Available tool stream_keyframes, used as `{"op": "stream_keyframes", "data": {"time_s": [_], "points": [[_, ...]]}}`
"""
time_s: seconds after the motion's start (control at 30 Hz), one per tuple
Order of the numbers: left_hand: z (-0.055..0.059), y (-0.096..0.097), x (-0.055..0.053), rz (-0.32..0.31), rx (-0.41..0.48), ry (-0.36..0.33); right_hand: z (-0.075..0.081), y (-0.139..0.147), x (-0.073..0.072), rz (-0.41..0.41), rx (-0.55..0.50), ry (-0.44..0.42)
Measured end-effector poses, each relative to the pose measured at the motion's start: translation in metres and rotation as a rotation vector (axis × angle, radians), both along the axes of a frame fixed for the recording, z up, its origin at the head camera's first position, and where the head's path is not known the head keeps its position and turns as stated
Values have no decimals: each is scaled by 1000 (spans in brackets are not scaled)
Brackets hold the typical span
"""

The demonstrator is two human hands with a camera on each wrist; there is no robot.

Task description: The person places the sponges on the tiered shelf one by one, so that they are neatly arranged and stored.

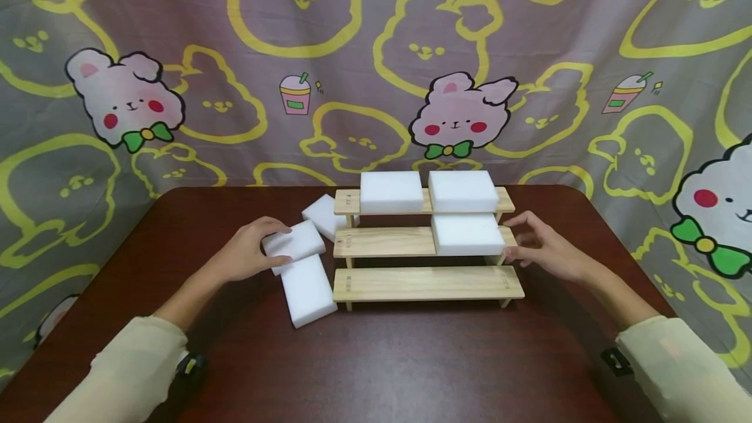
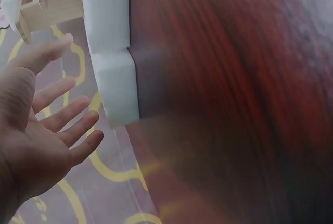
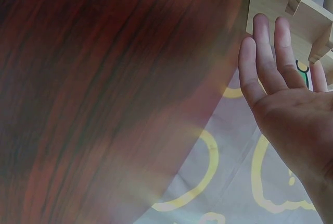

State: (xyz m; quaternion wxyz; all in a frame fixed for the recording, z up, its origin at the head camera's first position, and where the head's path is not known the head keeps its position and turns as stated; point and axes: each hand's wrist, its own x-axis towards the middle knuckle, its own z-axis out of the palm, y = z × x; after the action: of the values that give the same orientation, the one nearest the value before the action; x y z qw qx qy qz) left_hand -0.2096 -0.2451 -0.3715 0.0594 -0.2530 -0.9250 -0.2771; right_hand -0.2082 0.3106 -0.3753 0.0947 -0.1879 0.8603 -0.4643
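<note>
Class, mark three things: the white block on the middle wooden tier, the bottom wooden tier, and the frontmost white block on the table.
Middle-tier white block point(image 1: 467, 230): head view, top face.
Bottom wooden tier point(image 1: 429, 283): head view, bare top surface.
Frontmost white block point(image 1: 307, 286): head view, top face.

left sleeve point(image 1: 132, 364): pale cream | right sleeve point(image 1: 684, 361): pale cream | black fitting point(image 1: 198, 365) beside each, the left yellow-marked

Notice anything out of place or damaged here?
Three white blocks sit at mismatched angles left of the wooden stand, unlike the straighter blocks on its upper two tiers. Nothing looks spilled or damaged.
</note>
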Motion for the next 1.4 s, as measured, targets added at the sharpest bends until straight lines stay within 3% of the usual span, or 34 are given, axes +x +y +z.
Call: {"op": "stream_keyframes", "data": {"time_s": [0.63, 1.4], "points": [[-4, -20, 1, 60, -78, -162, 0, 0, 1, 5, -4, 0], [-6, -28, -4, 74, -105, -176, -1, 1, 0, 2, -7, -4]]}}
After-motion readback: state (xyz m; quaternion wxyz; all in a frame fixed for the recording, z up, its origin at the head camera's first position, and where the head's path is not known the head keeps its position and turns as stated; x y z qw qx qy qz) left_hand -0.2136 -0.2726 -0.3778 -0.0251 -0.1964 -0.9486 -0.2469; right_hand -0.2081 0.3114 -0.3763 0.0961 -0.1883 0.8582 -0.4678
